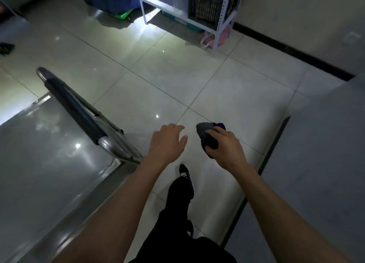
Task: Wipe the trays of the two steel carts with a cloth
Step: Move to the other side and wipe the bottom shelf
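- One steel cart point(49, 164) in view, off to the left of the left hand — its top tray point(39, 154) is a broad, glossy sheet catching spots of light.
- One push handle point(75, 108) on that cart, dark-sleeved along its length with bare steel at both ends, running just left of and beyond the left hand.
- Two hands out front, side by side over the tiled floor point(217, 89), near each other but not touching.
- Left hand point(167, 142): palm down, fingers loosely spread and relaxed, gripping nothing, touching nothing — close to the near end of the handle but clear of it.
- Right hand point(225, 144): fingers and thumb curled tight round one cloth point(207, 136), a bunched dark grey wad with a purple patch poking out at the far side.
- So the cloth sits in the right hand, held above the floor, apart from the tray.
- One leg in black trousers and one dark shoe point(186, 176) below and between the two hands; there is a small white mark on the shoe, too blurred to read.
- Well beyond the hands, one pale metal shelving rack point(217, 35) carrying one dark slatted crate point(205, 6).
- A grey surface point(316, 174) runs along to the right of the right hand.
- No legible writing anywhere in this dim light.
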`<state>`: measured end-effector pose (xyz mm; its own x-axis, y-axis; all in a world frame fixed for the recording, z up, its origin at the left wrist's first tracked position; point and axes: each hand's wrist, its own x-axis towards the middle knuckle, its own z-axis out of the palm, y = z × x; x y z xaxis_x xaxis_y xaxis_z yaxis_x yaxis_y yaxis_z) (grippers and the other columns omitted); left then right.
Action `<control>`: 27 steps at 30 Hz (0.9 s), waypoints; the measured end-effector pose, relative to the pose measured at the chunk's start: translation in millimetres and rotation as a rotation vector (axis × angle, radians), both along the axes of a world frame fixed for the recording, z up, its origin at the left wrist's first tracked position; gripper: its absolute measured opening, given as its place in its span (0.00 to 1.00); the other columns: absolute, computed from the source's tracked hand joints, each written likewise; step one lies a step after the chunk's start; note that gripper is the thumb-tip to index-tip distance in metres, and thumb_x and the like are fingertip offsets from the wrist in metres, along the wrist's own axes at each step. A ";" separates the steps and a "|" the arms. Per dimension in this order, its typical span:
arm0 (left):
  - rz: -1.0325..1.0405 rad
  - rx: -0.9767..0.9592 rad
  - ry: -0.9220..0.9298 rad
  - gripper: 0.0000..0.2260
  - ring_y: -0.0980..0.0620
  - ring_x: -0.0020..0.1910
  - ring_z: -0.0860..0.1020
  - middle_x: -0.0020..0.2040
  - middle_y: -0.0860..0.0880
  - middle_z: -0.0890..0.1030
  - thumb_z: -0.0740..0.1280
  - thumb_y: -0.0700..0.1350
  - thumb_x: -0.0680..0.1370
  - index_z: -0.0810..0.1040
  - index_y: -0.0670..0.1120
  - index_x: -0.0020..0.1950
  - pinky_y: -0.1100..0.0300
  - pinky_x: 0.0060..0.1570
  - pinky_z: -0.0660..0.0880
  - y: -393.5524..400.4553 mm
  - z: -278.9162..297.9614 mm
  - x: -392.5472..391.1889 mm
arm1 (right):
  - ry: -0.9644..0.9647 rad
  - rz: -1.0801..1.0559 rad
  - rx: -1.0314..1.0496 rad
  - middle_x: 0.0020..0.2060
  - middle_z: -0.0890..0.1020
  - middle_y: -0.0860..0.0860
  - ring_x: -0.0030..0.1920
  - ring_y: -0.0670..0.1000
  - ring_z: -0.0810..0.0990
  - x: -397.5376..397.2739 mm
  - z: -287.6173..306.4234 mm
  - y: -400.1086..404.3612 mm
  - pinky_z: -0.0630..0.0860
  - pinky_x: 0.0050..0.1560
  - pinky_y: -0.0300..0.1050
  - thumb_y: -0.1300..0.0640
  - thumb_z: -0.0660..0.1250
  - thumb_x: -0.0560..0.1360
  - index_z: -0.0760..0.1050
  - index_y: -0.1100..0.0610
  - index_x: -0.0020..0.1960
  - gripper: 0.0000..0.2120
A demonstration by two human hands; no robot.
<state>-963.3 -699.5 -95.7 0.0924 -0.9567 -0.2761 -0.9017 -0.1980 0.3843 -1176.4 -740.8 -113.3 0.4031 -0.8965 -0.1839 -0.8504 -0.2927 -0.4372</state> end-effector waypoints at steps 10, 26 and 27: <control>0.164 -0.025 0.026 0.20 0.45 0.65 0.74 0.66 0.48 0.77 0.58 0.56 0.83 0.72 0.51 0.73 0.50 0.61 0.68 -162.3 11.1 78.0 | 0.030 0.149 -0.001 0.65 0.77 0.49 0.57 0.58 0.75 85.2 31.2 -176.7 0.76 0.53 0.54 0.51 0.71 0.74 0.73 0.52 0.70 0.25; 0.513 0.044 -0.052 0.20 0.46 0.65 0.74 0.67 0.49 0.76 0.58 0.57 0.83 0.71 0.53 0.73 0.49 0.61 0.68 -306.6 8.5 262.9 | -0.048 0.523 0.003 0.63 0.77 0.48 0.56 0.56 0.76 296.8 36.3 -414.3 0.78 0.54 0.56 0.50 0.70 0.73 0.74 0.50 0.68 0.24; 0.539 0.052 -0.066 0.20 0.46 0.65 0.74 0.67 0.49 0.76 0.57 0.57 0.83 0.71 0.53 0.73 0.49 0.61 0.68 -318.8 10.3 275.8 | -0.054 0.555 0.011 0.64 0.77 0.48 0.57 0.56 0.76 314.0 35.3 -430.4 0.78 0.54 0.56 0.50 0.70 0.73 0.74 0.50 0.68 0.24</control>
<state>-687.5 -1018.3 -85.4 0.5849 -0.7542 -0.2983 -0.6891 -0.6561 0.3076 -862.4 -1171.3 -78.0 0.8234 -0.5449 -0.1584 -0.5462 -0.6854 -0.4816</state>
